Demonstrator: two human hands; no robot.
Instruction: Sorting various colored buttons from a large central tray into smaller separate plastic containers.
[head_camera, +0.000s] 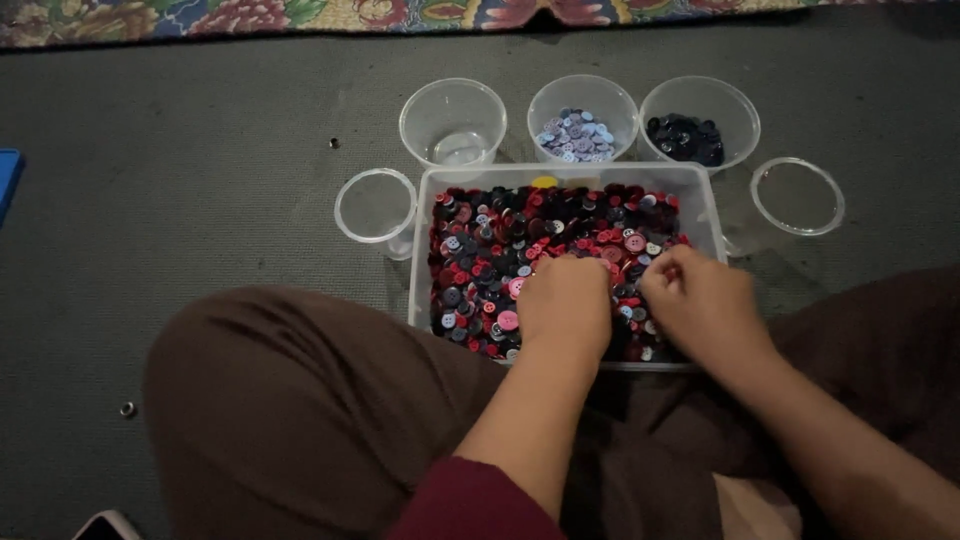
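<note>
A: Past the brown-trousered knee (300, 400), both hands, left hand (565, 300) and right hand (705, 300), curl side by side into the mixed red and dark buttons (500, 250) in the clear rectangular plastic tub (420, 270) on the grey floor (180, 200); whether they pinch any, I cannot tell.

B: A nudge of the tub could tip the empty clear plastic cup (375, 205) touching it, and stray buttons could scatter.

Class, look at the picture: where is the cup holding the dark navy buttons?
In the head view, the cup of dark navy buttons stands rightmost in the back row, just behind the clear tray's far right corner, beside the cup of lilac buttons.
</note>
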